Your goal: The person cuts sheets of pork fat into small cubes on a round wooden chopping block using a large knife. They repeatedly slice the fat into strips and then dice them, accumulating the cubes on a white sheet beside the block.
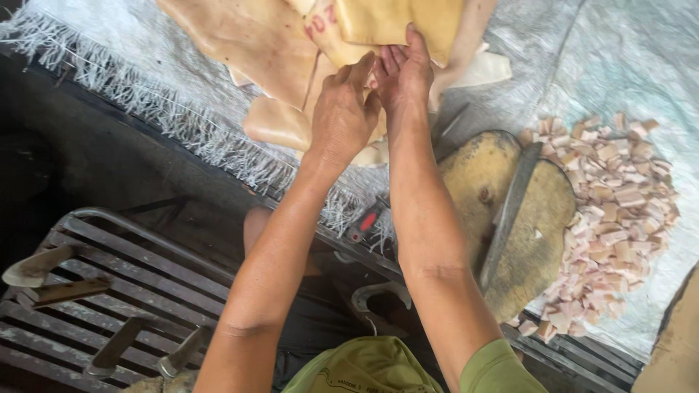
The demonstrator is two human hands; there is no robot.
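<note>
Both arms reach up the middle of the view, and the action sits at twelve o'clock. The left hand (341,116) shows its back to the camera, knuckles bent, fingers (362,69) curled and pressed together on the edge of a pale tan slab of pork skin (255,40). Right beside it, touching, the right hand (403,76) has its fingers (416,40) held close together and laid flat over a second yellowish slab (397,18); the thumb side is hidden, so whether it pinches the sheet I cannot tell. More slabs fan out beneath the hands toward eleven and one o'clock, one bearing a red stamp, all lying on a white woven sack (575,51) with a frayed fringe that covers the surface.

Swing to three o'clock: a round wooden chopping block (542,233), worn and stained, with a long cleaver (510,207) lying across it, blade running from one to seven o'clock. Just beyond the block, still at three o'clock, sits a heap of diced pink-and-white pork pieces (619,211), touching the block's far rim.

Down at eight o'clock, a dark slatted metal rack (145,269) carries several knives (36,266), handles and blades lying across the bars. At six o'clock, a green sleeve (495,367) frames the bottom edge.
</note>
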